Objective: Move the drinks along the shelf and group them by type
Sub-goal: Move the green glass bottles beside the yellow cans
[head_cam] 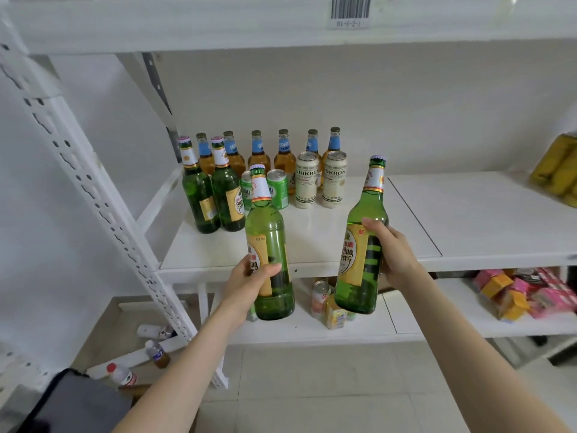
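My left hand [246, 284] grips a green glass beer bottle [270, 232] by its lower body, upright, in front of the shelf edge. My right hand [395, 254] grips a second green bottle [365, 214], tilted slightly right. Both bottles hang in the air before the white middle shelf [312, 242]. On that shelf stand two more green bottles [215, 195] at the left. Behind them is a row of several amber bottles with blue neck labels [259, 154], then two green cans [278, 189] and two tall white cans [321, 179].
Yellow packs [559, 170] lie at the shelf's far right. The lower shelf holds cans and a small carton [327, 303] and pink and orange boxes [524, 292]. Plastic bottles [156, 351] lie on the floor by the perforated upright [93, 189]. A dark bag [75, 401] sits bottom left.
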Motion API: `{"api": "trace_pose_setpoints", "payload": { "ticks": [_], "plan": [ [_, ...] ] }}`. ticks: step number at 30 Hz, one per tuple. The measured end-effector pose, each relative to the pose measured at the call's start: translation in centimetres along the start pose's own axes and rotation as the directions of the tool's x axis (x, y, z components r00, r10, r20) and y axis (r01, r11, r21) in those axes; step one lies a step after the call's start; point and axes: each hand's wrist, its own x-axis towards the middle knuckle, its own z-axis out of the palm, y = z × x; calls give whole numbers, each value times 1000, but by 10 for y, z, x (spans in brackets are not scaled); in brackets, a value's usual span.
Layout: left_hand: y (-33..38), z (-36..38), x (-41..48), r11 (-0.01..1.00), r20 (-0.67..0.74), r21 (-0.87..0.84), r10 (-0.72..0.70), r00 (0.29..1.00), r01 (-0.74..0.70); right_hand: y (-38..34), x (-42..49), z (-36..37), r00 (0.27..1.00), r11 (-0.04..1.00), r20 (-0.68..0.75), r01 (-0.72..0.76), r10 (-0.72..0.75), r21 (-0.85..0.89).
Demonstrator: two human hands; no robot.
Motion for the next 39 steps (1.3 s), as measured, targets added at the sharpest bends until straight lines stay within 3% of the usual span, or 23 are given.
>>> {"api": "trace_pose_setpoints", "payload": {
  "ticks": [13,29,39],
  "plan": [
    [26,78,-3,998,24,33,61,998,-61,-24,-4,-90,996,1000,-80,29,-30,-7],
    [34,280,-10,992,-32,-15,129,991,-129,-72,7,-275,996,996,-58,67,-70,-60],
    [38,380,41,994,56,42,102,993,-104,-87,38,-370,988,997,-135,75,-80,-35]
  ]
}}
